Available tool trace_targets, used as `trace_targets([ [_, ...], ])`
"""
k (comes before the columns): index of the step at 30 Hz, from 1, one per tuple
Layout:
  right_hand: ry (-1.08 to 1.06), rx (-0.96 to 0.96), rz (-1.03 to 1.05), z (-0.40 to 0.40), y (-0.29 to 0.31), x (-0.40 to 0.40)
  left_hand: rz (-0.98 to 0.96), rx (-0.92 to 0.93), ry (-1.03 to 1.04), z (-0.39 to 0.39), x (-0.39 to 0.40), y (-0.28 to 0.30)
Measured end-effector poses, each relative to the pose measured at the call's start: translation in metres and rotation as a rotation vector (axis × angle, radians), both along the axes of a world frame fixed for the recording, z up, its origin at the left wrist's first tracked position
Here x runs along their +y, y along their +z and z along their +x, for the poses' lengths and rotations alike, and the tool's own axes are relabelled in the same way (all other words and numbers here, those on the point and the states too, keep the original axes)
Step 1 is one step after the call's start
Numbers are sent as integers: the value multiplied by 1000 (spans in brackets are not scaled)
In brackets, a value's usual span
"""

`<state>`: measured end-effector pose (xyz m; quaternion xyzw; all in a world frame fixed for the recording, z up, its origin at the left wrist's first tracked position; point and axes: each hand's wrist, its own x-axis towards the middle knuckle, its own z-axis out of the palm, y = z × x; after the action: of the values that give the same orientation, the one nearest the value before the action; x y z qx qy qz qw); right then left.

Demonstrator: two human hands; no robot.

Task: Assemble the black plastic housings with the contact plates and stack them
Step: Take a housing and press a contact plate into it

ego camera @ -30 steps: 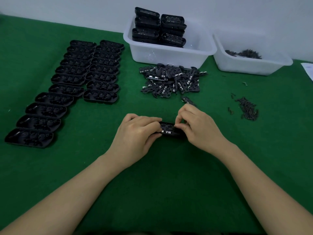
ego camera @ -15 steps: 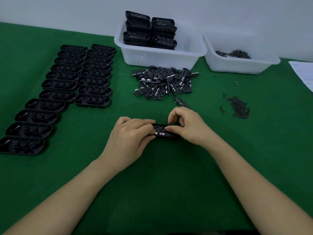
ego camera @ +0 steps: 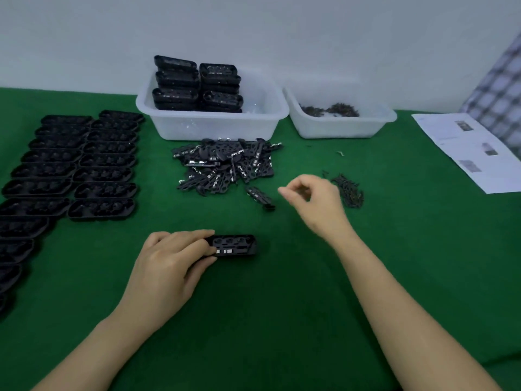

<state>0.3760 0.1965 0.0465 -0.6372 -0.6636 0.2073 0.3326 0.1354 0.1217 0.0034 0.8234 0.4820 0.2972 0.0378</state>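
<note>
My left hand [ego camera: 172,261] grips the left end of a black plastic housing [ego camera: 235,245] that lies on the green mat with a contact plate seated in it. My right hand [ego camera: 314,203] hovers above the mat to the right, fingers loosely curled and holding nothing, close to a small heap of dark screws [ego camera: 349,190]. A single contact plate [ego camera: 259,196] lies between my right hand and the pile of contact plates [ego camera: 225,165]. Two rows of empty housings [ego camera: 84,165] lie at the left.
A white bin [ego camera: 214,125] at the back holds stacked assembled housings. A second white bin [ego camera: 338,125] to its right holds dark screws. Printed paper sheets [ego camera: 470,150] lie at the far right. The mat in front of my hands is bare green.
My right hand has let go of the housing and moved up and to the right toward the screws. My left hand still holds the housing. The camera view has tilted upward.
</note>
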Motion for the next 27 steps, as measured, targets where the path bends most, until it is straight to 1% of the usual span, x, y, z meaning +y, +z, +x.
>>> trace_targets([
  [1,-143,-147,75,15,1,8,2,0,0,0,0,0],
  [2,-258,-292,83,30,-1,14,2,-1,1,0,0,0],
  [3,-328,-404,39,41,-5,20,3,-3,1,0,0,0],
  [4,-358,-475,-22,49,-10,25,3,-4,2,0,0,0],
  [6,-368,-520,-78,53,-20,30,1,-5,4,0,0,0],
  [9,-374,-574,-44,49,-27,33,2,-7,7,0,0,-1],
  [12,-335,-687,-39,45,-27,31,0,0,9,0,0,-1],
  [14,-293,-688,-37,40,-21,26,-1,3,10,0,0,-1],
  [15,-276,-619,-1,36,-16,22,-3,4,11,0,-1,-1],
  [16,-260,-470,51,32,-9,17,-4,4,12,0,-1,-1],
  [18,-190,-5,90,17,7,2,1,5,14,0,-1,0],
  [19,-122,183,60,8,15,-6,4,5,11,0,-1,0],
  [20,-42,299,9,-1,19,-15,7,3,7,0,-1,0],
  [22,92,421,-123,-19,18,-31,9,-1,5,-1,-1,0],
  [25,184,601,-324,-35,10,-43,11,-6,14,-1,-1,-1],
  [26,188,621,-351,-40,6,-45,9,-9,16,-1,-2,-1],
  [27,188,561,-329,-43,1,-48,5,-11,18,-1,-2,0],
])
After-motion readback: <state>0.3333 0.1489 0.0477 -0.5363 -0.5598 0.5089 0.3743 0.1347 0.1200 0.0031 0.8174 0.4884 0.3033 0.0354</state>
